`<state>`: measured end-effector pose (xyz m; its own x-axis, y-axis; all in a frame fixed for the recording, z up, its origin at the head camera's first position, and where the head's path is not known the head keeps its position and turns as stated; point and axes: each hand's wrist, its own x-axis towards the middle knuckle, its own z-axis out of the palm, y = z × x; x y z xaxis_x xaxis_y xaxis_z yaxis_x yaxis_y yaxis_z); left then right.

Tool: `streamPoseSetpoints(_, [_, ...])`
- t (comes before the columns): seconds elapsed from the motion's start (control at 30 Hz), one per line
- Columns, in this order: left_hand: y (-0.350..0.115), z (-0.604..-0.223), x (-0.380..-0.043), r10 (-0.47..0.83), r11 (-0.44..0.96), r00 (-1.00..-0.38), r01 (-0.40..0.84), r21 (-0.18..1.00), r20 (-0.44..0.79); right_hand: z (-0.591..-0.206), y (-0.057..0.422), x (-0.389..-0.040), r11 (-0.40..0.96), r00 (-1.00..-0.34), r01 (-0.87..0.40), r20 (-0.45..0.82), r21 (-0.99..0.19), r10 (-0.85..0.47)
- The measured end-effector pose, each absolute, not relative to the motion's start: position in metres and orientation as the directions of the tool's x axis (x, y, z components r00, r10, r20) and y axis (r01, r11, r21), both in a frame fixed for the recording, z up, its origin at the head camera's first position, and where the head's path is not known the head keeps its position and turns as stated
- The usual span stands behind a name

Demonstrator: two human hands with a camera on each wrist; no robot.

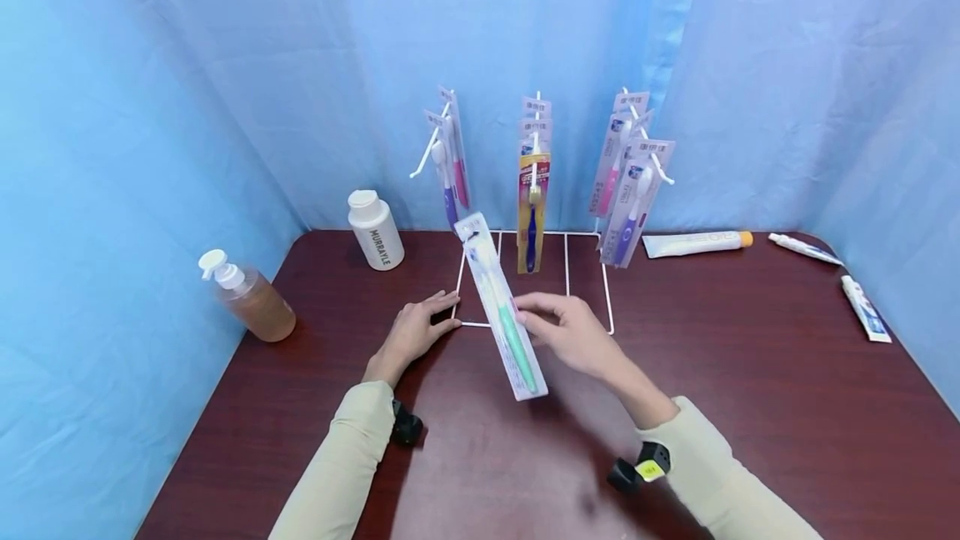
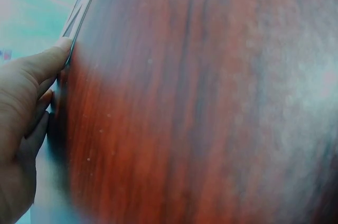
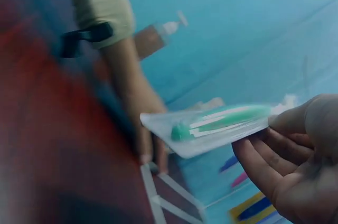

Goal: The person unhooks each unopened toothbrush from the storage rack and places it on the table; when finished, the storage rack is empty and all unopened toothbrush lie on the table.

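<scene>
My right hand (image 1: 573, 332) pinches a packaged toothbrush (image 1: 513, 344) by its right edge, thumb over fingers. The pack is clear and white with a green-handled brush inside, tilted above the front of a white wire rack (image 1: 609, 294). In the right wrist view the same packaged toothbrush (image 3: 227, 121) extends left from the fingertips. My left hand (image 1: 412, 330) rests at the rack's front left corner, fingers extended. The left wrist view has the left thumb (image 2: 50, 63) touching the white wire. Packaged toothbrushes hang on the rack's left, middle (image 1: 534, 215) and right (image 1: 633, 202) hooks.
On the left stand a pump bottle (image 1: 258, 302) of amber liquid and a white bottle (image 1: 377, 233). Toward the back right lie a large toothpaste tube (image 1: 693, 244) and two smaller tubes, one (image 1: 806, 249) behind the other (image 1: 866, 309). Blue curtains (image 1: 450, 15) enclose the brown table (image 1: 750, 407).
</scene>
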<state>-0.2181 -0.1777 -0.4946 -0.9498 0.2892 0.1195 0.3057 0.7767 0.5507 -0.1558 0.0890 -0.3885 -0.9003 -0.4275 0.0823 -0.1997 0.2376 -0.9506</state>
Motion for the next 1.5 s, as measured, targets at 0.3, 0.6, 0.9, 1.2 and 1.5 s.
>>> streamPoseSetpoints(0.3, [-0.177, -0.495, -0.217, 0.293, 0.784, -0.945, 0.324, 0.530, 0.144, -0.450, 0.096, -0.130, 0.152, -0.898, 0.148, -0.197, -0.977, -0.394])
streamPoseSetpoints(0.6, [-0.177, -0.493, -0.217, 0.285, 0.787, -0.952, 0.300, 0.540, 0.114, -0.473, 0.084, -0.114, 0.101, -0.863, 0.269, -0.286, -0.958, -0.416])
streamPoseSetpoints(0.9, [-0.176, -0.491, -0.217, 0.279, 0.791, -0.955, 0.287, 0.540, 0.099, -0.474, 0.070, -0.108, 0.144, -0.872, 0.213, -0.254, -0.966, -0.418])
streamPoseSetpoints(1.2, [-0.176, -0.492, -0.218, 0.283, 0.790, -0.954, 0.293, 0.539, 0.103, -0.457, 0.070, -0.105, 0.368, -0.880, 0.100, -0.255, -0.924, -0.402])
streamPoseSetpoints(1.5, [-0.178, -0.494, -0.218, 0.283, 0.789, -0.952, 0.302, 0.536, 0.120, -0.437, 0.074, -0.122, 0.580, -0.895, -0.191, -0.103, -0.792, -0.435])
